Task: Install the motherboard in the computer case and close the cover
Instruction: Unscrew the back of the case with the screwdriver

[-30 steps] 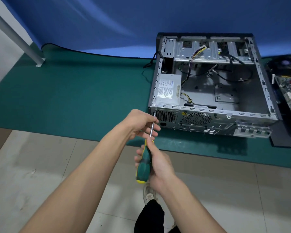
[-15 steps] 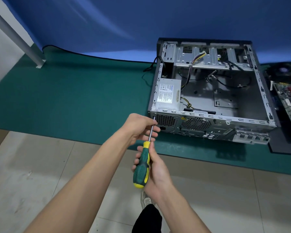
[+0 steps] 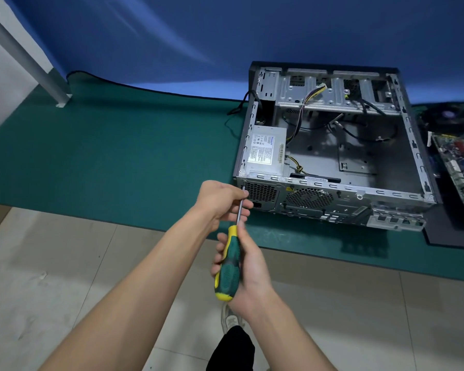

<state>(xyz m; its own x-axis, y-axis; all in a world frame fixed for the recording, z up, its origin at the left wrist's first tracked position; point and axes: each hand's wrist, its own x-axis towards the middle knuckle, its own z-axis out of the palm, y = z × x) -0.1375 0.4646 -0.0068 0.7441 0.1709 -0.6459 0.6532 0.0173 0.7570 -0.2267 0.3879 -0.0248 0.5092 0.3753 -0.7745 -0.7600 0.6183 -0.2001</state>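
An open grey computer case (image 3: 402,194) lies on its side on the green mat (image 3: 118,156), with a power supply (image 3: 265,151) and loose cables inside. The motherboard (image 3: 456,167) lies on a black panel to the right of the case. My right hand (image 3: 249,266) grips the green and yellow handle of a screwdriver (image 3: 227,266). Its tip meets the rear left corner of the case. My left hand (image 3: 223,202) pinches the metal shaft near the tip.
A black cooler fan (image 3: 445,119) sits behind the motherboard at the far right. The black panel (image 3: 450,234) reaches the mat's front edge. A grey metal leg (image 3: 24,57) slants at the far left. Blue cloth hangs behind. Tiled floor and my shoe (image 3: 231,319) lie below.
The view has shifted slightly, so the case sits a little lower in the frame. Both hands stay on the screwdriver at the case's rear corner.
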